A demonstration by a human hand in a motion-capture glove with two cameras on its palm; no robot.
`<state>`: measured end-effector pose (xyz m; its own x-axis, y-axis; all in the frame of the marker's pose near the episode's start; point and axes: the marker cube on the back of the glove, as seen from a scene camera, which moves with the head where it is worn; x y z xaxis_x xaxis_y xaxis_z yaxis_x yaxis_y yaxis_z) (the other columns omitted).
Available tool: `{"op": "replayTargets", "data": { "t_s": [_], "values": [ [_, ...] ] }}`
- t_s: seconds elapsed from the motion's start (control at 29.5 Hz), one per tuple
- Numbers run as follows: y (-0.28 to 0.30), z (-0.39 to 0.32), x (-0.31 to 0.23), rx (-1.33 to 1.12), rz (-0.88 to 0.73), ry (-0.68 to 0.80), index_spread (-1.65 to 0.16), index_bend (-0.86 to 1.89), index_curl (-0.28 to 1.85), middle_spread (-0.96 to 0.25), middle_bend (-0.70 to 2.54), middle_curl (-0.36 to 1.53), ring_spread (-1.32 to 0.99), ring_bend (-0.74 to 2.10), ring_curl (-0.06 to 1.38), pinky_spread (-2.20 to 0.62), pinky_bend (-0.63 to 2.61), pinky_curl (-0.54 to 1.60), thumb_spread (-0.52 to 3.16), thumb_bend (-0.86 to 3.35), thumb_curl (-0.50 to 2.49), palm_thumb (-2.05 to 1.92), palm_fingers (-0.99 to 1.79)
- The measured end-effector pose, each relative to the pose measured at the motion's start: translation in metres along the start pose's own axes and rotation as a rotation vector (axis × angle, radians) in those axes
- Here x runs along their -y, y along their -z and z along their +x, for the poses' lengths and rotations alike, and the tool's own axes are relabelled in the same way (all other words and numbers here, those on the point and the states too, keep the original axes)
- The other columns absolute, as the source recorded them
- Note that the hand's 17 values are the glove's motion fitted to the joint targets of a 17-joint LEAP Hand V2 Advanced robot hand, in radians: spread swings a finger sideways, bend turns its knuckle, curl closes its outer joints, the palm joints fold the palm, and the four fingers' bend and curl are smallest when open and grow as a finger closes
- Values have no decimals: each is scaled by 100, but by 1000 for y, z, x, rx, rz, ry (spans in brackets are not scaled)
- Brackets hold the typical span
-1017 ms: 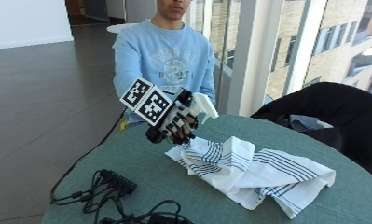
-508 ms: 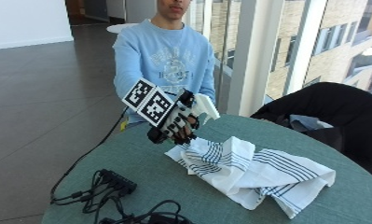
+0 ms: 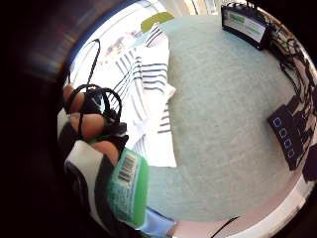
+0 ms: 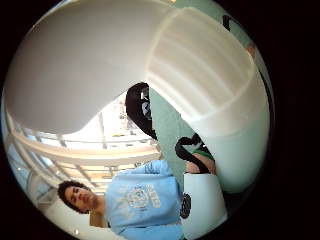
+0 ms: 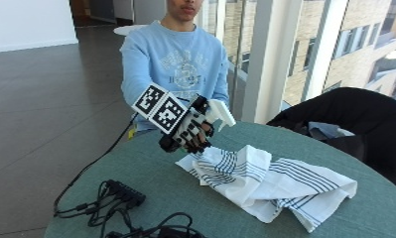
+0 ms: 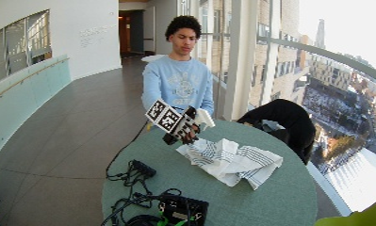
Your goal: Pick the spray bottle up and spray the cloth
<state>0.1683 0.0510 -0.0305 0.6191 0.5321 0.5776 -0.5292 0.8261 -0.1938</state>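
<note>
Holding the spray bottle off the counter, the gloved right hand has its fingers curled round the bottle's body, so the grip is closed on the bottle. In the outside view the hand hangs in the air above the near edge of the cloth, with the white spray head sticking out past the top of the grip and angled toward the cloth side. The palm view at the little finger side shows bare fingertips wrapped over a green label with a barcode, pressed close against the palm, confirming the hold. Below and just ahead of the grip lies the striped white cloth, crumpled and spread across the round green counter, well within the reach of a spray. The thumb side palm view is mostly filled by the white plastic of the bottle head, very near the palm.

Judging by this, the pick-up part of the task is done: the bottle is lifted and carried over toward the cloth. What remains is the spraying itself. No mist or wet patch is visible on the cloth, and whether a finger sits on the trigger cannot be told. A tangle of black cables lies on the counter, away from the grip on the side opposite the cloth.
</note>
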Motion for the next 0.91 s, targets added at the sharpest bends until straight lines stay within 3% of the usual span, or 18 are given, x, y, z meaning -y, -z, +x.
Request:
{"op": "replayTargets", "data": {
  "t_s": [0.64,0.91],
  "values": [
    [-7,-13,-1,23,-3,14,-23,15,42,-6,26,46,-4,65,40,7,33,37,51,-3,72,93,119],
    [-25,-49,-1,122,45,111,-23,15,42,-6,24,46,-4,65,39,7,34,37,51,-3,72,93,118]
  ]
}}
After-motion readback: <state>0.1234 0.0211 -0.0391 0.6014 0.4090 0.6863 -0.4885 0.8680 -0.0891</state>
